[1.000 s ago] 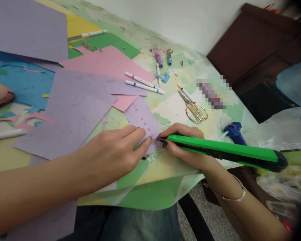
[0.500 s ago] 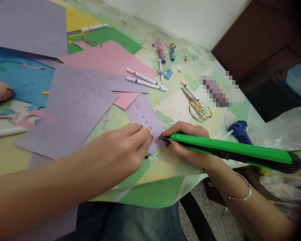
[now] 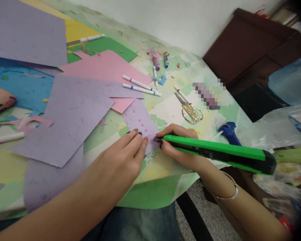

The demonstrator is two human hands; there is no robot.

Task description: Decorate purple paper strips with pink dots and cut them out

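Note:
A green and black utility knife (image 3: 215, 147) is gripped in my right hand (image 3: 182, 145), its blade tip at the lower right edge of a narrow purple paper strip (image 3: 135, 115). Small pink rings are drawn in a line along this strip. My left hand (image 3: 120, 157) rests on the strip's lower left part, fingers stretched out and fingertips on the paper near the blade. Part of the strip is hidden under that hand. Gold-handled scissors (image 3: 189, 108) lie beyond my right hand, beside a white marker (image 3: 182, 95).
Large purple sheets (image 3: 72, 113), a pink sheet (image 3: 107, 67) and a green sheet (image 3: 115, 48) overlap on the left. Several markers (image 3: 141, 89) and two small rolled-paper pieces (image 3: 156, 60) lie farther back. A blue glue gun (image 3: 229, 132) sits near the right table edge.
My left hand's fingers have straightened and spread slightly on the strip. The utility knife stays in my right hand near the strip's edge. The camera view has shifted somewhat to the right.

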